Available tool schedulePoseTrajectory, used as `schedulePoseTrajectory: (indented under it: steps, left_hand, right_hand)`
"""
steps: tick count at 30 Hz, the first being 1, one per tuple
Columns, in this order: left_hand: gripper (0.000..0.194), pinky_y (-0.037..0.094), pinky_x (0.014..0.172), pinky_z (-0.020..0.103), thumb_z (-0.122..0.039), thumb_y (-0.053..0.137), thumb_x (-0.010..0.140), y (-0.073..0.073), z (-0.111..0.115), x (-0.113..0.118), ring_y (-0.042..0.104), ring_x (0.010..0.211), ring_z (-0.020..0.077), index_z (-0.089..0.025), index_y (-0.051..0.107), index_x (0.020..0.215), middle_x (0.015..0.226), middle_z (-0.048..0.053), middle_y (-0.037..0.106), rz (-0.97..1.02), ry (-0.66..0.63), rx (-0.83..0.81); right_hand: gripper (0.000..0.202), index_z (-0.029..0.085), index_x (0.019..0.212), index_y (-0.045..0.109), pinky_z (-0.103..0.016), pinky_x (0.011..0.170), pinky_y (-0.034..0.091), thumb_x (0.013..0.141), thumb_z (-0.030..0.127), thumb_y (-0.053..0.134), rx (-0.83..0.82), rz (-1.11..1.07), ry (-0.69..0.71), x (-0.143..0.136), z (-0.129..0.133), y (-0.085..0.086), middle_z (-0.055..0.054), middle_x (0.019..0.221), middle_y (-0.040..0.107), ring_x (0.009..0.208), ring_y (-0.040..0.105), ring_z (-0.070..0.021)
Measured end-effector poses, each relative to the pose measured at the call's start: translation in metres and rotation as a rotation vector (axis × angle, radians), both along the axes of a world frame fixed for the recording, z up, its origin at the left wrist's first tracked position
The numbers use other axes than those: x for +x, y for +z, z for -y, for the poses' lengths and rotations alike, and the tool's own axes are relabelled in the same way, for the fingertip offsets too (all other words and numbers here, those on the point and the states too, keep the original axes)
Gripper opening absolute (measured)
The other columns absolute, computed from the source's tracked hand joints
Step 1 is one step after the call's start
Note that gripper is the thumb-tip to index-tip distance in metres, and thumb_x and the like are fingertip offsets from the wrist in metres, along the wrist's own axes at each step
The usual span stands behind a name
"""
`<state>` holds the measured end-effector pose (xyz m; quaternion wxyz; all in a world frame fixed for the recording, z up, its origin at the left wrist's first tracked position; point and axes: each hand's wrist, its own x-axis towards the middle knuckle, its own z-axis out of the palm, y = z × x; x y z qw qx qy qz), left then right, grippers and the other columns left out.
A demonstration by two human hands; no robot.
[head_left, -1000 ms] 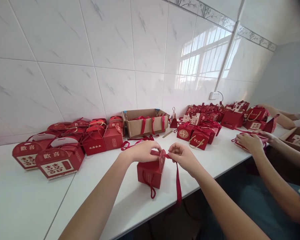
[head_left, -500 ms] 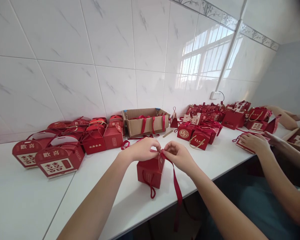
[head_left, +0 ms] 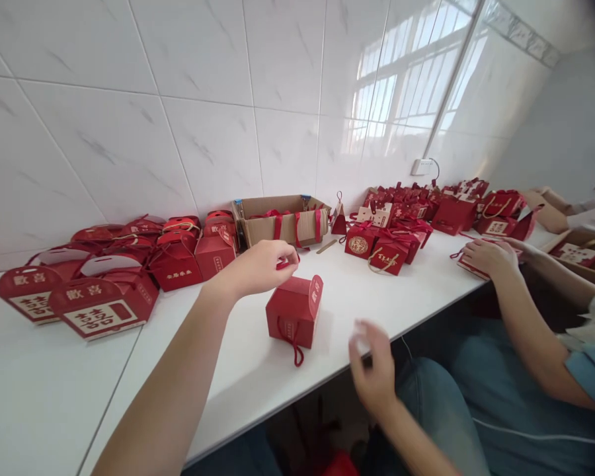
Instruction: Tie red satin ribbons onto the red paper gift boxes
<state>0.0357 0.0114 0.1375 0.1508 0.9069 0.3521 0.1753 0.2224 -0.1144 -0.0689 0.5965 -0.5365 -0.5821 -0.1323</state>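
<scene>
On the white table in front of me stands a small red gift box (head_left: 290,314) with gold lettering on its raised rounded flap. A dark red cord loop (head_left: 298,357) hangs from its near side. Just above and behind the box, my left hand (head_left: 265,264) pinches a piece of red ribbon (head_left: 286,262); most of the ribbon is hidden by the hand. My right hand (head_left: 375,370) is off the table's front edge, to the right of the box, blurred by motion. Its thumb and forefinger look apart, and nothing shows between them.
Finished-looking red boxes (head_left: 102,304) stand in a group at left. A cardboard box (head_left: 258,231) with red ribbons sits by the wall, near a thin flat stick (head_left: 326,246). More red boxes (head_left: 389,254) fill the right back. A co-worker's hands (head_left: 493,258) handle a flat red box.
Both hands have left the box's flap: the left rose a little to the left with ribbon, the right swung down and right past the table edge. The long trailing ribbon no longer shows.
</scene>
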Motion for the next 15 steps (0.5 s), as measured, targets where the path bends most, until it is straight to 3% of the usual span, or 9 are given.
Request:
schedulePoseTrajectory:
  steps: [2,4,5,8,10,12,15]
  left_hand:
    - [0.024,0.049,0.071,0.026,-0.039,0.049,0.08,0.005,0.003,-0.004,0.062,0.088,0.0195,-0.022,0.066,0.087,0.1,0.003,0.067,0.021,0.004,0.008]
    - [0.023,0.049,0.067,0.025,-0.039,0.05,0.081,0.009,0.002,-0.012,0.063,0.083,0.0177,-0.023,0.066,0.088,0.097,0.002,0.068,0.04,0.054,0.023]
    - [0.024,0.049,0.064,0.024,-0.039,0.05,0.081,0.01,-0.002,-0.017,0.064,0.078,0.0168,-0.024,0.065,0.089,0.095,0.001,0.069,0.041,0.106,0.032]
    - [0.025,0.047,0.057,0.024,-0.039,0.05,0.08,0.003,-0.03,-0.033,0.064,0.068,0.0163,-0.025,0.065,0.094,0.092,0.001,0.07,-0.005,0.323,0.04]
    - [0.024,0.049,0.066,0.025,-0.035,0.052,0.079,-0.011,-0.055,-0.041,0.066,0.081,0.0188,-0.025,0.064,0.098,0.1,0.002,0.069,-0.063,0.456,0.023]
    - [0.027,0.048,0.073,0.026,-0.029,0.057,0.077,-0.033,-0.076,-0.042,0.065,0.093,0.022,-0.022,0.063,0.102,0.108,0.006,0.068,-0.142,0.548,-0.02]
    - [0.033,0.048,0.079,0.026,-0.02,0.065,0.073,-0.072,-0.094,-0.034,0.062,0.102,0.023,-0.019,0.062,0.105,0.117,0.01,0.063,-0.191,0.555,-0.059]
  right_hand:
    - [0.022,0.022,0.092,0.061,-0.042,0.087,0.048,0.078,0.008,0.052,-0.094,0.264,0.166,-0.002,0.033,-0.045,-0.01,0.118,0.057,0.112,0.052,-0.0272]
    - [0.022,0.02,0.09,0.062,-0.041,0.085,0.049,0.079,0.006,0.05,-0.124,0.232,0.086,0.0,0.052,-0.07,-0.012,0.122,0.054,0.111,0.053,-0.027]
    - [0.02,0.02,0.089,0.062,-0.041,0.084,0.049,0.079,0.006,0.051,-0.11,0.189,0.035,0.003,0.055,-0.074,-0.012,0.12,0.054,0.109,0.053,-0.0268]
    - [0.017,0.02,0.089,0.06,-0.04,0.083,0.048,0.08,0.007,0.053,-0.039,0.09,-0.035,0.015,0.05,-0.061,-0.011,0.111,0.057,0.104,0.054,-0.0253]
    - [0.017,0.02,0.094,0.06,-0.042,0.086,0.046,0.082,0.01,0.054,-0.06,0.07,-0.017,0.022,0.041,-0.044,-0.011,0.114,0.056,0.108,0.053,-0.0262]
    - [0.018,0.02,0.1,0.059,-0.047,0.091,0.043,0.084,0.015,0.054,-0.135,0.038,0.006,0.025,0.032,-0.031,-0.012,0.122,0.053,0.116,0.048,-0.0287]
    - [0.023,0.022,0.108,0.057,-0.057,0.097,0.037,0.086,0.021,0.054,-0.258,0.011,0.045,0.024,0.024,-0.03,-0.012,0.127,0.053,0.12,0.047,-0.0311]
